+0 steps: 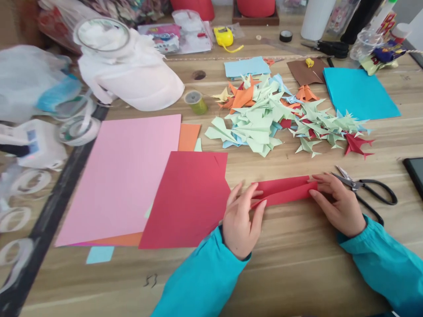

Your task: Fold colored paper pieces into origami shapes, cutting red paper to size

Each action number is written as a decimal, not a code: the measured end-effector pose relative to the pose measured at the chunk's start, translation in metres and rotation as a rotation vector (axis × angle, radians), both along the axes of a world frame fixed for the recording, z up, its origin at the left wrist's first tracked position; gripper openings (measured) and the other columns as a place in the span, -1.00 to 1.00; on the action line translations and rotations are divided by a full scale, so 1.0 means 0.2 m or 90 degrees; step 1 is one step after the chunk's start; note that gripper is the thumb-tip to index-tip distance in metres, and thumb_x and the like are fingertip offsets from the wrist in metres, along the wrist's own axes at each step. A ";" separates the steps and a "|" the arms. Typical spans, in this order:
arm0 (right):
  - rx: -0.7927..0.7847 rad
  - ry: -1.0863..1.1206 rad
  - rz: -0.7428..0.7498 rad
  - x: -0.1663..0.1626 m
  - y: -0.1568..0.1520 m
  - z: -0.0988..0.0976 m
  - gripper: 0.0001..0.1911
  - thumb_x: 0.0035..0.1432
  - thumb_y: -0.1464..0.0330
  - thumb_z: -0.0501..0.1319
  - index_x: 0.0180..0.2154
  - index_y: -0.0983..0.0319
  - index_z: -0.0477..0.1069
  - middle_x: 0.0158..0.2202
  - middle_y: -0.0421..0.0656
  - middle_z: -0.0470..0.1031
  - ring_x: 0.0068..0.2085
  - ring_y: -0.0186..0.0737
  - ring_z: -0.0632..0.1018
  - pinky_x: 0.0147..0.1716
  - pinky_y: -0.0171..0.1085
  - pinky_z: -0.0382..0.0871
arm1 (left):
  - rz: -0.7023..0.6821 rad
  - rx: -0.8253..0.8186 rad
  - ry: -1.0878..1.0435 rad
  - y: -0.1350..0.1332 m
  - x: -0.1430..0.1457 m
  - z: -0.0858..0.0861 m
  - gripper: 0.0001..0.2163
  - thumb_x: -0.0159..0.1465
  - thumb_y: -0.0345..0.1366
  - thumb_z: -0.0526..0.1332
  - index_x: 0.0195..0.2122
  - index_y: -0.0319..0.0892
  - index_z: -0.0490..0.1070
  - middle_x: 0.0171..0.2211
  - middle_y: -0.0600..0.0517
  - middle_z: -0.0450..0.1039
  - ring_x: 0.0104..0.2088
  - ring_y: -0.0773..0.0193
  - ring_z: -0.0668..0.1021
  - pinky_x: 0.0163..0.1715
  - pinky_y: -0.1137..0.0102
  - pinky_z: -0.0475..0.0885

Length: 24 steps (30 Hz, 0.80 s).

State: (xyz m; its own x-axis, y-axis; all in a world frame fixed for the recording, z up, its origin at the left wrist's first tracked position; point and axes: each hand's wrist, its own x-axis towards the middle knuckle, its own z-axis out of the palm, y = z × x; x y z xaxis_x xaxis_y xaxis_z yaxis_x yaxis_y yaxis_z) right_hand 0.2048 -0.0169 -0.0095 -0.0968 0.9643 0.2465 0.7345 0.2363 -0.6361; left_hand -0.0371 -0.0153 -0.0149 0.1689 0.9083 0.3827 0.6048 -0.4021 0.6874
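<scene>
A folded strip of red paper (286, 190) lies on the wooden table (297, 264) between my hands. My left hand (242, 220) pinches its left end, fingers closed on the fold. My right hand (339, 202) presses and grips the right end with curled fingers. Both arms wear teal sleeves. A larger red sheet (187, 198) lies just left of my left hand. Black-handled scissors (370, 191) rest right behind my right hand.
A pink sheet (125, 176) over an orange one lies at left. A heap of folded paper shapes (274, 119) sits behind the strip, with a blue sheet (358, 92) at back right. Tape rolls (77, 130), a green spool (195, 102) and a phone edge (414, 174) lie about.
</scene>
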 end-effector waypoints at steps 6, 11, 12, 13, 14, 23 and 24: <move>-0.024 0.029 -0.079 -0.03 -0.01 0.01 -0.59 0.16 0.25 0.23 0.04 0.14 0.27 -0.47 -0.22 0.56 -0.22 -0.07 0.62 -0.19 -0.05 0.50 | 0.042 -0.049 -0.034 -0.02 0.02 -0.01 -0.53 0.26 -0.33 0.21 0.19 -0.17 0.16 -0.46 0.03 0.55 -0.16 0.15 0.60 -0.07 0.20 0.51; -0.036 0.032 -0.084 -0.03 -0.01 0.02 -0.61 0.15 0.26 0.24 0.02 0.13 0.27 -0.49 -0.25 0.54 -0.19 -0.06 0.62 -0.20 -0.06 0.51 | 0.081 -0.066 -0.023 -0.01 0.02 -0.01 -0.50 0.24 -0.29 0.25 0.18 -0.19 0.16 -0.55 0.09 0.49 -0.23 0.17 0.58 -0.12 0.22 0.51; -0.034 0.031 -0.085 -0.03 -0.01 0.02 -0.62 0.15 0.26 0.24 0.01 0.13 0.27 -0.48 -0.24 0.55 -0.17 -0.06 0.62 -0.20 -0.06 0.50 | 0.088 -0.068 -0.024 -0.01 0.02 -0.01 -0.50 0.24 -0.28 0.25 0.18 -0.20 0.16 -0.58 0.12 0.45 -0.28 0.19 0.58 -0.15 0.25 0.52; -0.029 0.028 -0.085 -0.03 -0.01 0.02 -0.63 0.16 0.27 0.24 0.00 0.14 0.28 -0.48 -0.23 0.55 -0.16 -0.05 0.62 -0.18 -0.06 0.50 | 0.092 -0.069 -0.026 -0.01 0.02 -0.01 -0.50 0.24 -0.28 0.25 0.18 -0.20 0.15 -0.61 0.15 0.41 -0.32 0.23 0.57 -0.19 0.28 0.52; -0.024 0.023 -0.084 -0.03 -0.01 0.02 -0.65 0.16 0.27 0.24 -0.02 0.14 0.29 -0.47 -0.22 0.55 -0.16 -0.05 0.61 -0.17 -0.06 0.50 | 0.094 -0.068 -0.028 -0.01 0.02 -0.02 -0.50 0.24 -0.27 0.25 0.17 -0.20 0.15 -0.62 0.18 0.37 -0.36 0.26 0.56 -0.21 0.31 0.52; -0.003 0.021 -0.068 -0.03 0.00 0.02 -0.75 0.16 0.27 0.22 -0.10 0.12 0.34 -0.51 -0.24 0.52 -0.16 -0.05 0.61 -0.09 0.01 0.46 | 0.092 -0.049 -0.021 0.00 0.01 -0.01 -0.54 0.26 -0.28 0.22 0.17 -0.19 0.16 -0.48 0.10 0.45 -0.31 0.27 0.57 -0.20 0.33 0.51; -0.003 0.025 -0.066 -0.03 0.00 0.02 -0.75 0.16 0.27 0.22 -0.10 0.12 0.34 -0.50 -0.24 0.52 -0.16 -0.05 0.61 -0.11 0.00 0.46 | 0.095 -0.013 -0.009 0.00 0.00 0.00 -0.54 0.25 -0.30 0.22 0.16 -0.19 0.16 -0.34 0.01 0.50 -0.23 0.23 0.57 -0.17 0.30 0.51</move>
